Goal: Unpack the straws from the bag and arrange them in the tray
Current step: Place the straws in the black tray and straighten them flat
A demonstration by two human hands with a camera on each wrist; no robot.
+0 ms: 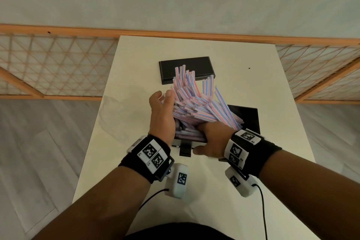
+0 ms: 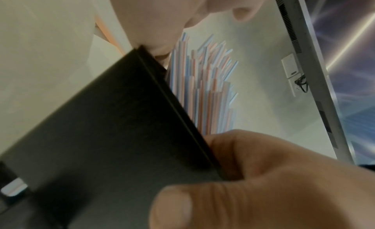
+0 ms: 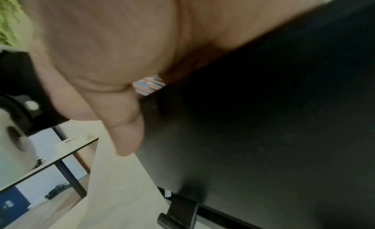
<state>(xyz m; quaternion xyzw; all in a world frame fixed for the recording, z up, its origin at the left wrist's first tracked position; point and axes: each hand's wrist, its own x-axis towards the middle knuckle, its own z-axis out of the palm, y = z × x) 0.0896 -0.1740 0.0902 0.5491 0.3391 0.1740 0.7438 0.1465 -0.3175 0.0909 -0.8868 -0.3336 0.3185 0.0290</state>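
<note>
Straws heaped in the tray between both hands

Left hand [image 1: 162,112] fingers [image 1: 169,97] straight against straws [image 1: 196,101]; right hand [image 1: 209,142] grips tray [image 2: 101,136] edge; black lid [image 1: 187,70] on bench [image 1: 253,84].

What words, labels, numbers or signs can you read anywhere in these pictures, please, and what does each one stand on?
No readable words or numbers appear in any view.
Wrist bands and camera pods: black-and-white square code markers only, no letters.
White wall plate in the left wrist view: markings too blurred to read.
Straws: only stripes.
Black tray: no print visible.
</note>
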